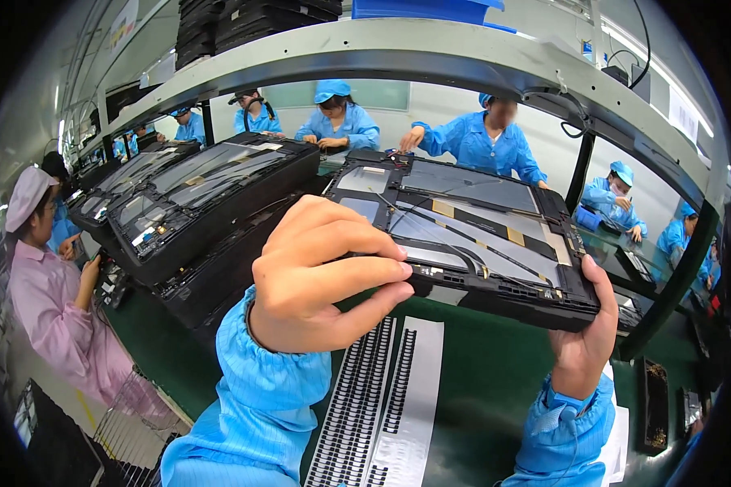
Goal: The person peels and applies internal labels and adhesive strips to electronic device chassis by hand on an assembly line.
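Note:
Tilted up in front of me is a black device housing (463,242) with grey panels, thin black cables and tan tape strips inside. My right hand (586,329) grips its near right corner, thumb along the side and fingers mostly hidden underneath. At the near edge, my left hand (325,272) has thumb and fingertips pinched together against or just over the rim. Whatever sits in that pinch is too small or hidden to make out. On the bench below lie white sheets (418,381) carrying rows of small black stick-on pieces.
Stacked black housings (219,191) stand to the left on the green bench (479,381). A metal shelf beam (430,49) crosses overhead, with a post (678,272) at right. A narrow black tray (652,406) lies at right. Co-workers in blue sit opposite; one in pink (65,300) stands left.

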{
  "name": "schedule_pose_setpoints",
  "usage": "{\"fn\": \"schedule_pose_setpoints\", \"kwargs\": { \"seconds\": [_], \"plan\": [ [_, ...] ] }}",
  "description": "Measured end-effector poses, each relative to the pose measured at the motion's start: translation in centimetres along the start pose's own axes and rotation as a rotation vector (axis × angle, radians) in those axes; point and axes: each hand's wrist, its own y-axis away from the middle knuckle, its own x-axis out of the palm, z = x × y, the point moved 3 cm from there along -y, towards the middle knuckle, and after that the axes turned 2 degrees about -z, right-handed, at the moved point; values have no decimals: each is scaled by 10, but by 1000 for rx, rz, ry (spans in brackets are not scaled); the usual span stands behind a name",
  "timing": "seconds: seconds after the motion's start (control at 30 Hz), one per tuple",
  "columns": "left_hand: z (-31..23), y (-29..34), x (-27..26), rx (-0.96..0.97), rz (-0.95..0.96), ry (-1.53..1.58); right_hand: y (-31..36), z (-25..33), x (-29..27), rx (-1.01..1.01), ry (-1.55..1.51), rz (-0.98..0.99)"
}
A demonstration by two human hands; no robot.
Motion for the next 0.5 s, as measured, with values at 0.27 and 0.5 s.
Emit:
{"fn": "schedule_pose_setpoints", "kwargs": {
  "seconds": [0.27, 0.5],
  "plan": [
    [-1, -1, 7, 33, 28, -68, -5, 0, -3, 46, 3, 24],
    [-4, 0, 4, 91, -24, -158, 0, -4, 3, 63, 0, 3]
  ]
}}
